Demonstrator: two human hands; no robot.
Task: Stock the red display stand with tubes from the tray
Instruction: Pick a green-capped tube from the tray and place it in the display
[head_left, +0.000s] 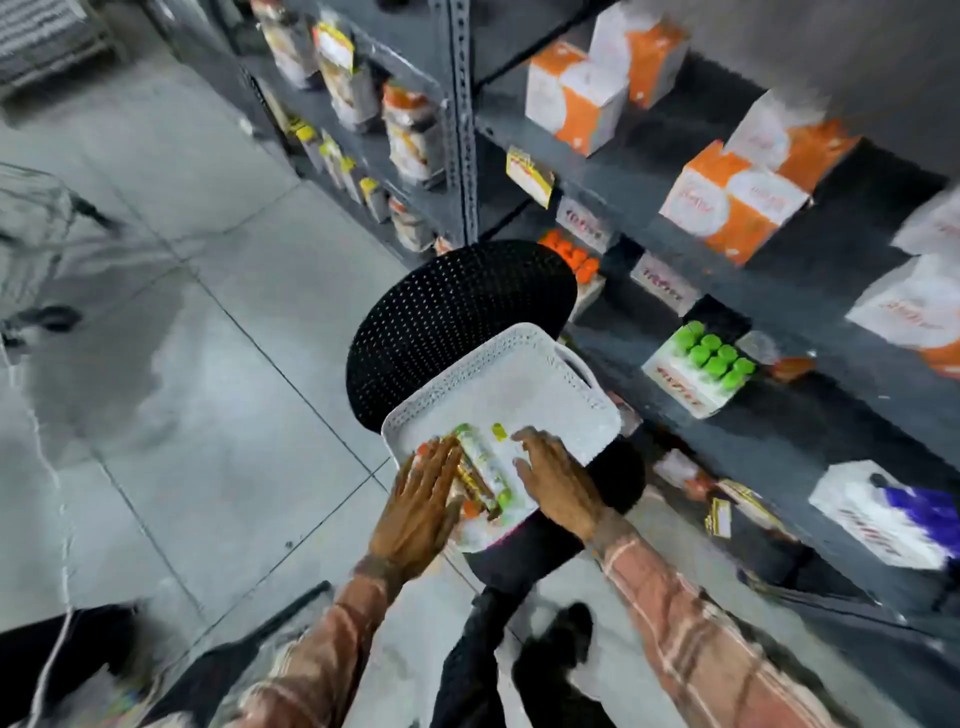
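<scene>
White tray (524, 387) with a perforated rim, resting on a black dotted stool (457, 306) on the grey tiled floor (208, 364). Near corner of the tray: a small cluster of tubes (480, 470), lying flat and side by side, white bodies with green and orange caps, blurred by motion. Left hand (418, 512) laid over the left edge of the cluster, fingers stretched out flat, touching the tubes, not closed around any. Right hand (556, 480) just to the right of the cluster, fingers spread and slightly curled, resting on the tray floor; contact with a tube cannot be told. Both hands loose, nothing gripped. Plaid sleeves (691, 623) on both forearms. Far half of the tray bare. To the right, a dark metal shelf unit (810, 291) carrying orange-and-white boxes (727, 202), and lower down a white stand with green-capped tubes (701, 369) standing upright in it. Further left on the same level, a group of orange-capped tubes (574, 254). Jars (413, 132) on the shelves beyond the upright post. Red stand not clearly made out.
</scene>
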